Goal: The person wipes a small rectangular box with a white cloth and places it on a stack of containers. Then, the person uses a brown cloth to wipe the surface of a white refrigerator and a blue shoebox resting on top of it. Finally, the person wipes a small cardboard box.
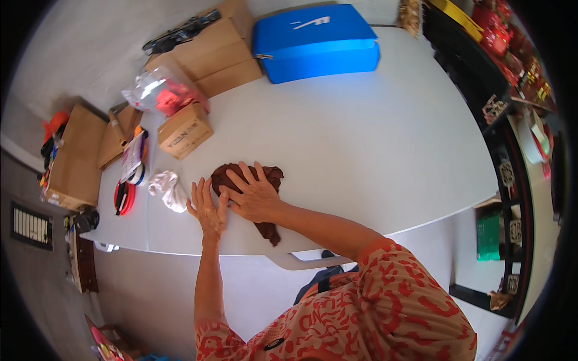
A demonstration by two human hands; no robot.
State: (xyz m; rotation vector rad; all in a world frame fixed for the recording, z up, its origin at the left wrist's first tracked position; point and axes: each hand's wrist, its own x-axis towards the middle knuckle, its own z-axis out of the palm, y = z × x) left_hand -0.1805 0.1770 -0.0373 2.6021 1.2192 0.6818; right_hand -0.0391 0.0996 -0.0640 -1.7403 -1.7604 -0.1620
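Observation:
A dark brown cloth (272, 175) lies crumpled on the white table, with one end trailing toward the near edge. My right hand (254, 195) rests flat on top of it, fingers spread. Beside the cloth's left edge is my left hand (209, 210), its fingers stretched out and apart, with the thumb close to the right hand. Part of the cloth is hidden under my right hand and wrist. A crumpled white cloth (169, 190) lies just to the left of my left hand.
The white table (385, 138) carries a small cardboard box (185, 133), a clear plastic bag with red contents (171, 96), a large cardboard box (211, 51) and a blue box (316, 45) at the back. Tape rolls and a red-and-black coil (125, 197) sit at the left. A dark shelf stands right.

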